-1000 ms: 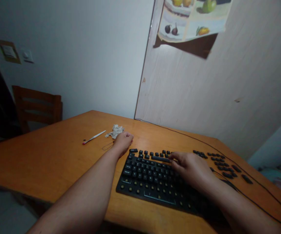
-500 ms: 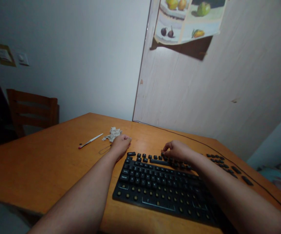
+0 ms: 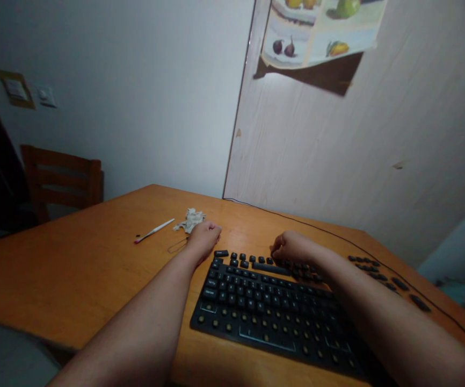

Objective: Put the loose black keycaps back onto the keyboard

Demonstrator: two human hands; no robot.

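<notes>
A black keyboard [image 3: 252,322] lies on the wooden table in front of me, keycaps on its far rows, bare key posts on its near rows. Beyond its far edge my right hand [image 3: 295,247] is lowered over a row of loose black keycaps [image 3: 261,259], its fingers curled and pinched together. What sits between those fingertips is hidden. My left hand [image 3: 206,236] rests closed past the keyboard's far left corner, beside a crumpled grey-white tissue [image 3: 192,219]; its contents, if any, are out of sight. A long loose spacebar [image 3: 273,268] lies along the keyboard's far edge.
To the left lie a white stick with a reddish tip [image 3: 154,230] and a thin wire loop [image 3: 176,246]. More loose keycaps [image 3: 377,276] are spread at the right. A black cable [image 3: 297,217] runs along the table's back. A wooden chair [image 3: 63,180] stands at left.
The view has shifted slightly, so the scene sits a little further right. My right hand's fingers have drawn closer together over the keycaps. My left hand has stayed in place.
</notes>
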